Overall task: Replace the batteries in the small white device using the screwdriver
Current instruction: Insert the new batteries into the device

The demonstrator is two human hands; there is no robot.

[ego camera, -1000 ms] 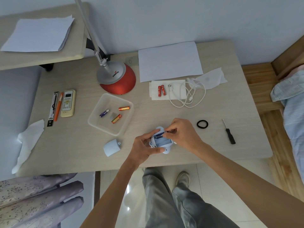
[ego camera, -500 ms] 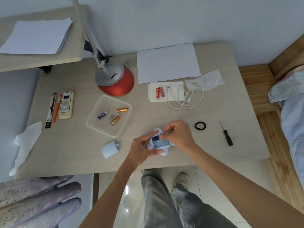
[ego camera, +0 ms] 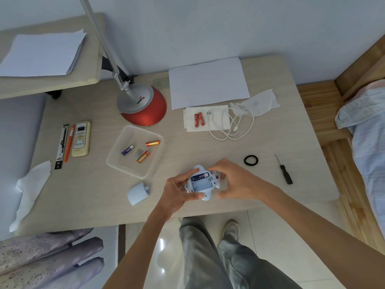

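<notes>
Grip: both hands are cradling the small white device [ego camera: 201,183] just above the bench [ego camera: 93,201] near its front edge; the left hand [ego camera: 179,189] is closing around its left end, the right hand [ego camera: 233,181] around its right end.
Change: a second ago the right fingertips were pressing into the open battery bay; now they are drawing back to the device's edge.
Bay: one dark battery [ego camera: 200,176] is sitting in the far slot, the near slot looking empty.
Meaning: probably one cell seated, another still needed.
Supplies: red batteries [ego camera: 199,120] are lying on a tissue far back; others are resting in the clear tray [ego camera: 116,161].
Cover: the pale lid [ego camera: 137,193] is lying left of the hands.
Screwdriver: the screwdriver [ego camera: 284,172] is lying untouched, well right.
</notes>
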